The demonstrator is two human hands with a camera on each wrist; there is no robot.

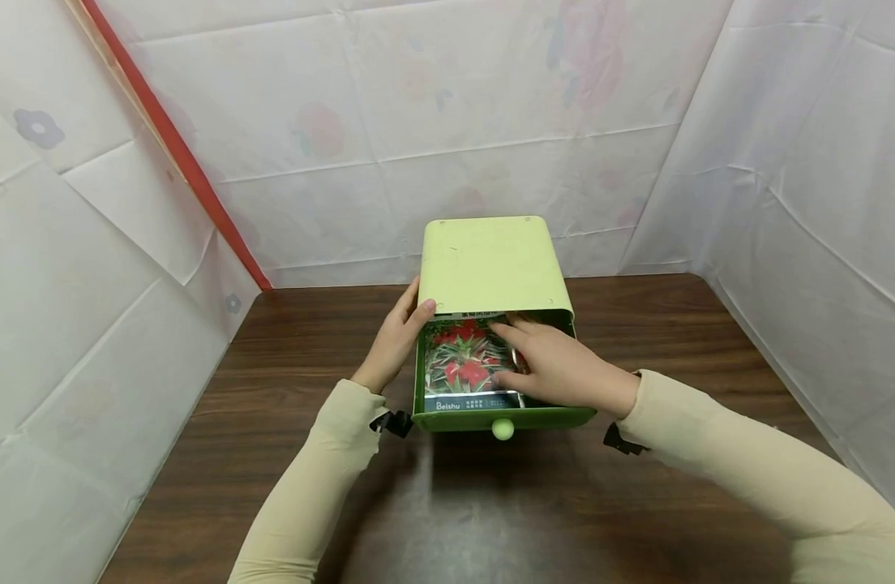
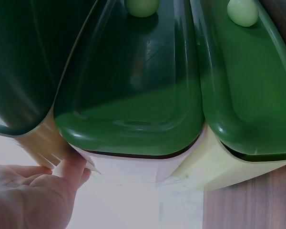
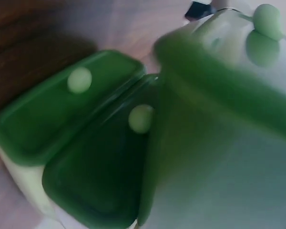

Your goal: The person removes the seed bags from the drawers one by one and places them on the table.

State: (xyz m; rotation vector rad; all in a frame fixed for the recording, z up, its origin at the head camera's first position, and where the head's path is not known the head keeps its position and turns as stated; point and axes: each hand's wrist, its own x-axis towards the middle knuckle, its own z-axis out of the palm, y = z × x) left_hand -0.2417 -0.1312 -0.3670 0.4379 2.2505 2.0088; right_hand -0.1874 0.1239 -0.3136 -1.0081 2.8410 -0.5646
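Inside drawer [image 1: 458, 421], red-flowered packet [image 1: 462, 365] lay partly beneath right grip [image 1: 560, 361], fingers apart; at drawer's left, straight-fingered left grip [image 1: 396, 334] touched cabinet [image 1: 494, 264].

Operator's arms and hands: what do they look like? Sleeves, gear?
Left sleeve and right sleeve: plain cream, down to the wrist. Small black fitting by the left cuff, another by the right. Left hand and right hand: no gloves.
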